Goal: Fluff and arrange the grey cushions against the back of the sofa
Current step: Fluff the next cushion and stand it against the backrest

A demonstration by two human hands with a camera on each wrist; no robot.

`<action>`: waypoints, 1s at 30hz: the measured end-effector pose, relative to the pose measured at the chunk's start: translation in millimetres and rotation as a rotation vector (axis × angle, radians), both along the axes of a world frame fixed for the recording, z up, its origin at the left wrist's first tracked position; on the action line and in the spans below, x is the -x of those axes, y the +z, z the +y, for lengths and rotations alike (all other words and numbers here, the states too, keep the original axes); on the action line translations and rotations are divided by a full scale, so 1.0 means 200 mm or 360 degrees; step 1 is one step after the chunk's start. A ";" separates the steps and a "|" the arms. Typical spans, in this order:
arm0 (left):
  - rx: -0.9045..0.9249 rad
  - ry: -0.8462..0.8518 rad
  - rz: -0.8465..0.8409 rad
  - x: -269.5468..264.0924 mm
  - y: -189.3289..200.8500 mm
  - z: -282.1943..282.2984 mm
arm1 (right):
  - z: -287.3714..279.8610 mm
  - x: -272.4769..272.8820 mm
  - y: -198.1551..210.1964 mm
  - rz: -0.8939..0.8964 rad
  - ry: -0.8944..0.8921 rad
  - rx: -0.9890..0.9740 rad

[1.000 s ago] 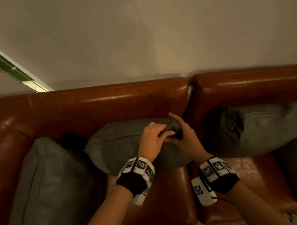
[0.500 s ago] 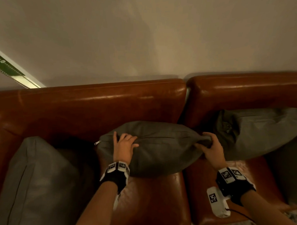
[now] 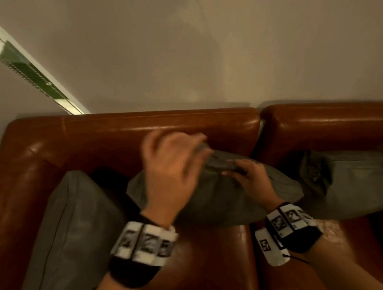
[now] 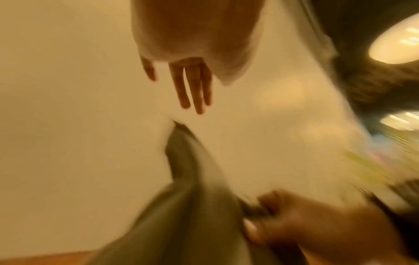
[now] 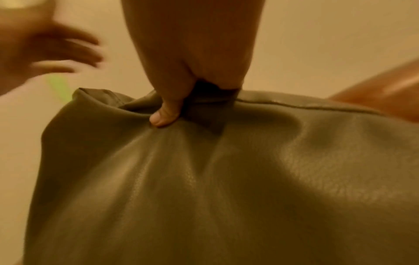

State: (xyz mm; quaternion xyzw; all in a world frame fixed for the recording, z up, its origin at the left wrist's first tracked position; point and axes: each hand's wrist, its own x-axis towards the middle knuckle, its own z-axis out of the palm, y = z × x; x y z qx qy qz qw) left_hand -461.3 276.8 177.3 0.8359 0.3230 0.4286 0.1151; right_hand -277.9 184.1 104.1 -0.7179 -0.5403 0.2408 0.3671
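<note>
I've got my right hand (image 3: 249, 179) pinching a fold of the top seam of the middle grey leather-look cushion (image 3: 216, 202), thumb pressed into the bunched cover, cushion propped on the brown leather sofa (image 3: 143, 130) seat against the backrest. My left hand (image 3: 170, 168) is raised off it, blurred, fingers straight and slightly spread. I'd pat the side flat-handed while the pinch steadies the top, so the filling evens out. No containers here. A second grey cushion (image 3: 74, 227) stands left, a third (image 3: 347, 185) slumps right.
</note>
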 end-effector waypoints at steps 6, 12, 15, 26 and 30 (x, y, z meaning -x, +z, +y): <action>0.1592 0.1223 -0.0120 0.66 -0.50 0.26 | -0.06 -0.01 0.12 0.0266 -0.0076 -0.0059; 0.2000 0.1331 -0.0421 0.68 -0.77 0.22 | -0.08 0.03 0.28 0.0340 0.0042 -0.0149; 0.2383 0.1463 -0.0513 0.70 -0.79 0.19 | -0.11 0.01 0.37 0.0422 0.0041 -0.0233; 0.1563 0.0683 -0.0459 0.53 -0.59 0.00 | -0.04 0.11 0.40 0.0267 0.0074 -0.0208; 0.1332 -0.0344 -0.0406 0.40 -0.20 -0.01 | 0.00 0.14 0.35 0.0121 0.0225 -0.0141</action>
